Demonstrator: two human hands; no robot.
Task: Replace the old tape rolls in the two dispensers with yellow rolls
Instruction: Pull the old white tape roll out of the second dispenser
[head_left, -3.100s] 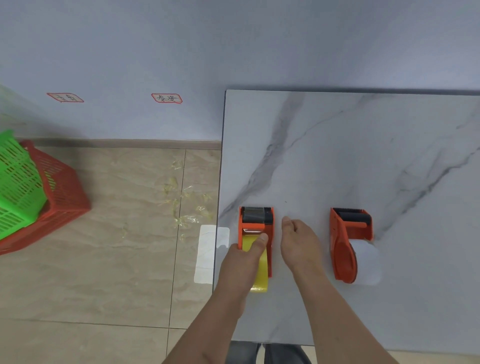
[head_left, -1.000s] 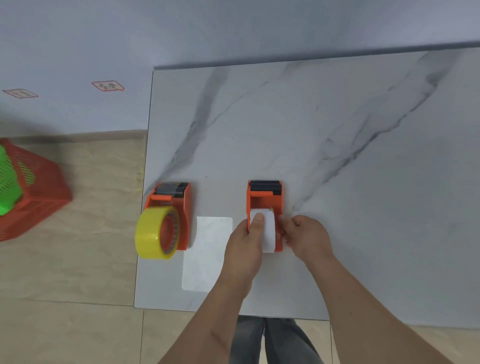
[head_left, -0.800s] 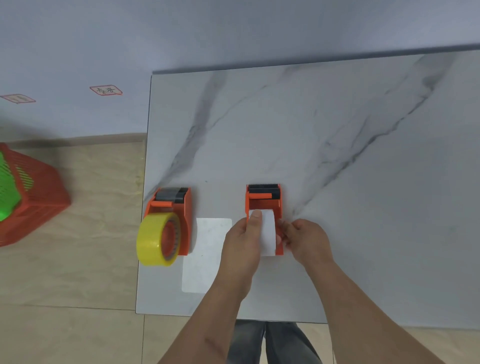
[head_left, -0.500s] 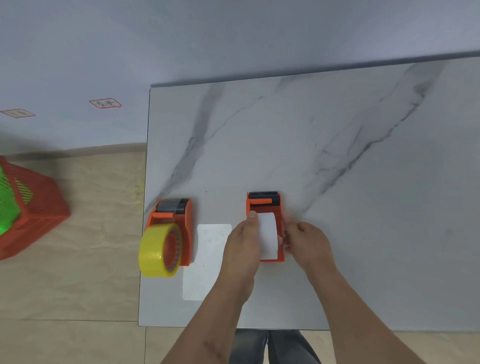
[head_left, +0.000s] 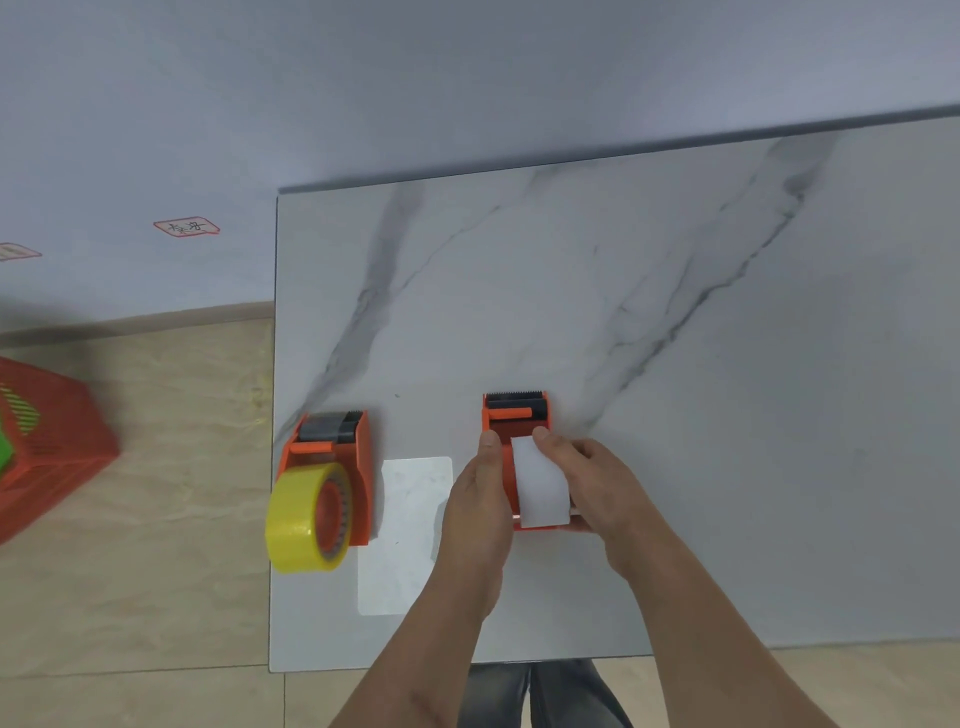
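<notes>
Two orange tape dispensers stand on the marble table (head_left: 675, 364). The left dispenser (head_left: 337, 457) at the table's left edge carries a yellow roll (head_left: 304, 517). The right dispenser (head_left: 514, 421) holds a white roll (head_left: 540, 480). My left hand (head_left: 478, 499) grips the dispenser's left side, thumb up by the roll. My right hand (head_left: 592, 478) grips the white roll from the right, its fingertips on the roll's upper edge.
A white rectangular patch (head_left: 408, 530) lies on the table between the dispensers. On the floor at far left stands a red basket (head_left: 47, 441) with a green one inside. Red-framed labels (head_left: 186, 227) are stuck on the wall. My legs show below the table's near edge.
3.1 s ago both hands were at the yellow-roll dispenser; they have since moved to the white-roll one. In the last second my right hand slid up onto the white roll.
</notes>
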